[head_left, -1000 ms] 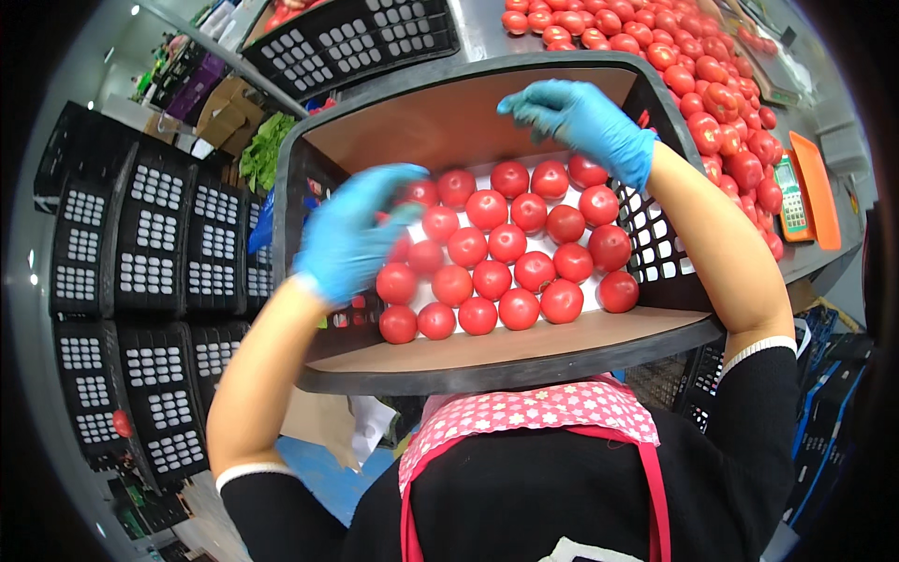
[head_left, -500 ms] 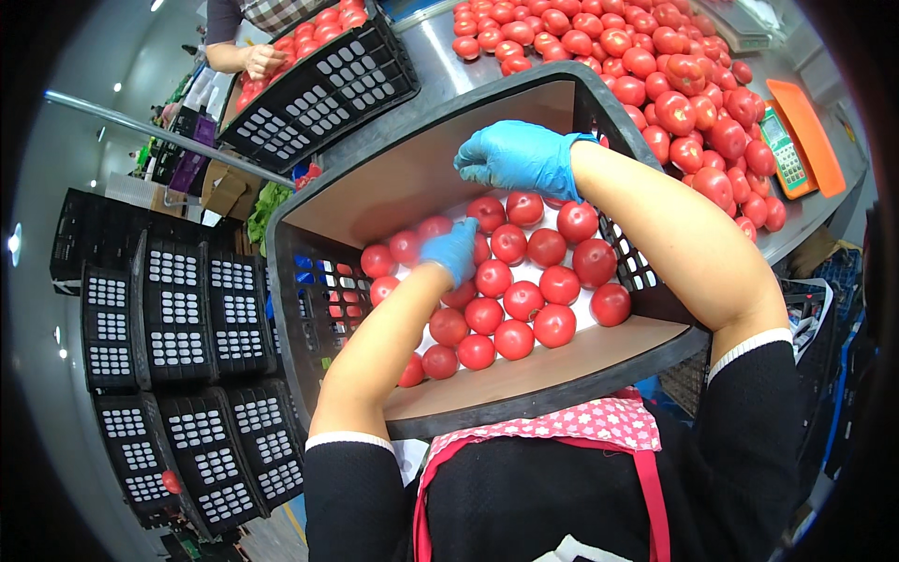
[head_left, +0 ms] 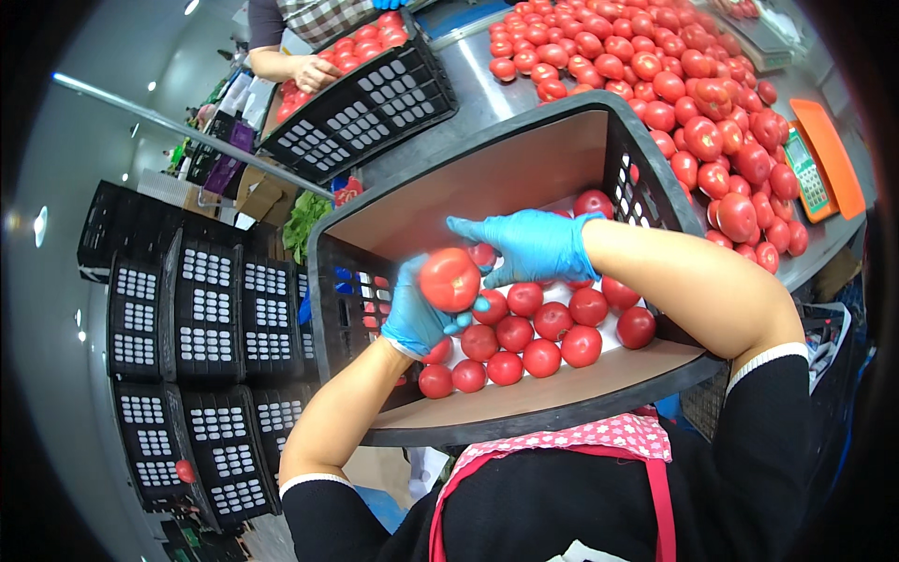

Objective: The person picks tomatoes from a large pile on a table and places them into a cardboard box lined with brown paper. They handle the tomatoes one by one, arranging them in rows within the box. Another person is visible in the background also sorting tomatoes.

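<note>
My left hand [head_left: 412, 314], in a blue glove, holds a large red tomato [head_left: 449, 279] with its fingers wrapped around the underside. Just right of it is my right hand [head_left: 538, 245], gloved too, with its fingers stretched out toward the left and thumb apart. Another tomato [head_left: 481, 256] shows in the gap by that thumb; whether the hand touches it is unclear. Both hands are inside a black plastic crate [head_left: 552, 405] lined with brown sheets. Below them, tomatoes [head_left: 542, 358] lie in rows on the crate's pale bottom; the hands hide some.
A heap of tomatoes [head_left: 698, 131] covers the metal table [head_left: 468, 75] beyond the crate. To its right lies an orange device with a green keypad [head_left: 810, 173]. At the far left another person's hand [head_left: 316, 73] rests by a second tomato crate [head_left: 365, 108]. Black crates [head_left: 211, 347] are stacked at left.
My left hand has come up from among the tomatoes, now with one in its grasp. My right hand has lowered toward it, fingers extending. The whole view has shifted slightly.
</note>
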The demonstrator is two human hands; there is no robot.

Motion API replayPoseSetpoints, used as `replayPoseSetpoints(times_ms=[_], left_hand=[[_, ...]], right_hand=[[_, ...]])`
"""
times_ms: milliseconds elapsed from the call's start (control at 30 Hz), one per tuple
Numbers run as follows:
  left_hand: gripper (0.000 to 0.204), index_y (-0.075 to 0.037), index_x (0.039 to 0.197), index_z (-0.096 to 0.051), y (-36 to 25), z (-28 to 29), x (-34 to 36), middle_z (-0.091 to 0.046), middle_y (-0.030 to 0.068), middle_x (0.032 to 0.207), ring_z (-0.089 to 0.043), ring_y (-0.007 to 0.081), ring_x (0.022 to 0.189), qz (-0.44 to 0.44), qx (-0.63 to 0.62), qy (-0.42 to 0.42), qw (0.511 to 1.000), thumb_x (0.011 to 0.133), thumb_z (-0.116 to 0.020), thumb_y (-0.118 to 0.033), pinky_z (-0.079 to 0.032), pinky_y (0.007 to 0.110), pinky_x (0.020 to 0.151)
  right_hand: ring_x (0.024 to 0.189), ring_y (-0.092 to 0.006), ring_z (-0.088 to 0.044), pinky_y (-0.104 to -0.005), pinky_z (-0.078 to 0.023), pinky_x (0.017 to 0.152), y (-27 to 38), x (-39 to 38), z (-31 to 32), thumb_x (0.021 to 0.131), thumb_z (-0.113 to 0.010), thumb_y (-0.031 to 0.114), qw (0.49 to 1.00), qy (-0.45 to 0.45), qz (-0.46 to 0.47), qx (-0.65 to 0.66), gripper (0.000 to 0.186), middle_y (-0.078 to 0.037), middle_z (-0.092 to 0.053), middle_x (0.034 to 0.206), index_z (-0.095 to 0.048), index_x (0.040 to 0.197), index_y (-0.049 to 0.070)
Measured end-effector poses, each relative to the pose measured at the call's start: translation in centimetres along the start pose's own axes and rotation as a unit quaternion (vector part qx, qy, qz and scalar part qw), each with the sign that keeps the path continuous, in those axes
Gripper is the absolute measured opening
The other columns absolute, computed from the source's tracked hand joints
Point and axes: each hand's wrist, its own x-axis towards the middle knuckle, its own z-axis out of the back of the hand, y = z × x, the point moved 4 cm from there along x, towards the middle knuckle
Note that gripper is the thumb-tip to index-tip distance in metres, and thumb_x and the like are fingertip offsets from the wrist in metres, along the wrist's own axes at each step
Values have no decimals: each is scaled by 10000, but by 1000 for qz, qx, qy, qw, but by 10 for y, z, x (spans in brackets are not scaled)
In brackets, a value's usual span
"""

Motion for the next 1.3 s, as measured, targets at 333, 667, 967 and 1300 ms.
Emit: replayPoseSetpoints(times_ms=[333,667,967,1300], left_hand=[[498,-135,1146,-555,8,10,5,-647,99,940,-643,222,745,-6,-17,68,997,916,-393,-547,-526,338,540],[800,19,764,-666,7,-13,-5,-679,179,736,-601,209,532,-56,220,101,969,927,-278,-661,-466,275,479],[565,1,977,-669,10,14,20,-680,94,751,-628,155,618,-1,258,-26,966,980,-401,-496,-501,261,589],[550,-112,1332,-459,41,36,48,-536,166,1268,-552,312,1142,-166,737,-61,653,832,-659,-224,-456,387,965]], right_hand=[[1191,-270,-529,-367,-454,994,21,-4,-17,796,-739,120,973,-36,35,225,902,-187,-475,1358,-179,1503,111],[1099,-250,-577,-322,-449,974,57,-39,79,628,-832,259,873,-323,175,320,830,-176,-554,1245,-457,1322,4],[932,-261,-629,-322,-551,730,-212,-186,123,872,-654,309,539,-676,-82,496,496,-98,-561,1207,-522,1288,74],[1109,-219,-582,-360,-488,899,-79,-149,178,974,-459,145,827,-537,101,135,252,-101,-600,1170,-560,1128,-26]])
